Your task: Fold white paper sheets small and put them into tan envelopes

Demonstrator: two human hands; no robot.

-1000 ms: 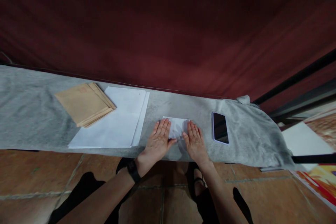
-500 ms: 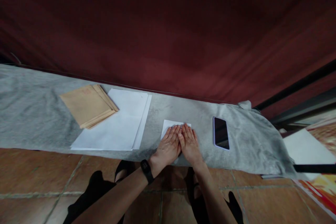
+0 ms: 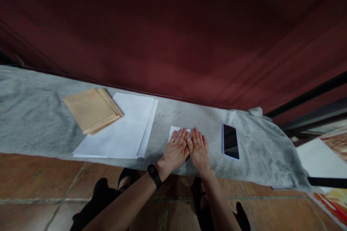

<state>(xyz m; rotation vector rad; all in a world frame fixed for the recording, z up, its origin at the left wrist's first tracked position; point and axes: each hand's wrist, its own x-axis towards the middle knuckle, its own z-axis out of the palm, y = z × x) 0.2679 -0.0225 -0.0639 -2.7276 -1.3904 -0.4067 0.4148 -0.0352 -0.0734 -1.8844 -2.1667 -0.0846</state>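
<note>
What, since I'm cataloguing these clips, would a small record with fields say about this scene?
Left hand: palm down on small white paper
Right hand: palm down over the same paper, beside the left
Brown envelopes: stacked, overlapping large white sheets
Smartphone: right of the hands, screen dark
Surface covering: gray cloth
Worn on the left: black watch

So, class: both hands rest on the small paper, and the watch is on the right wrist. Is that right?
Not quite: the head view shows the watch on the left wrist. The left hand and right hand do rest on the small paper.
</note>
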